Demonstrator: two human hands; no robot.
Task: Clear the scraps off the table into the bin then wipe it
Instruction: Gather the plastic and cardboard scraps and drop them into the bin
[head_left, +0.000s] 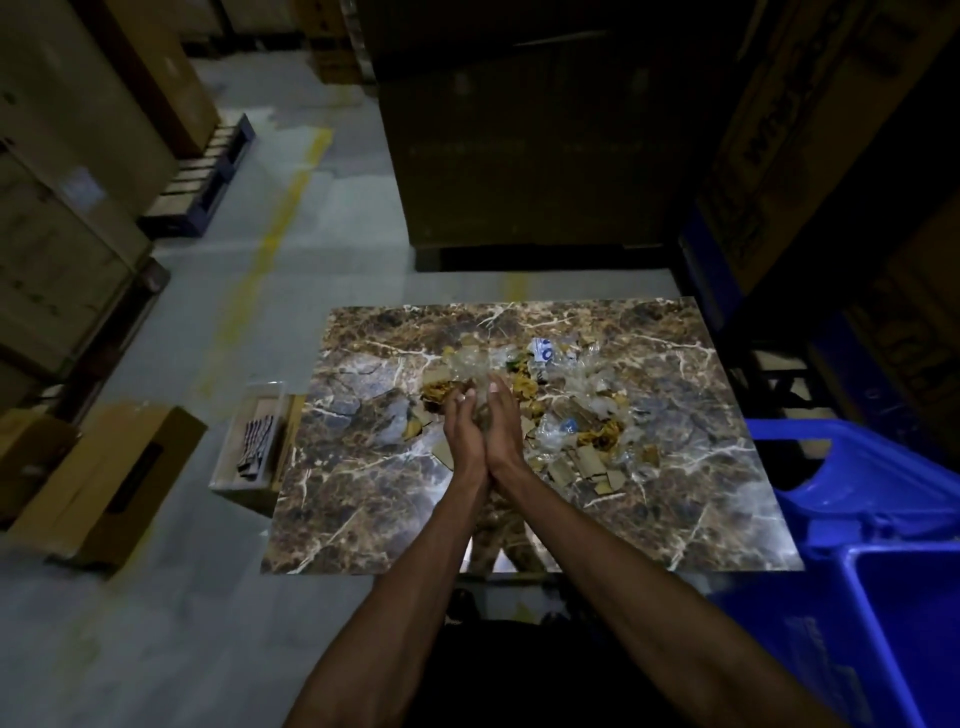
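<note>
Your left hand (464, 431) and right hand (503, 421) cup one clump of scraps (475, 376) together over the counter (363, 493); one blue bin (857, 597) sits right of them.

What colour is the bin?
Blue; the bin shows at the right in the head view.
</note>
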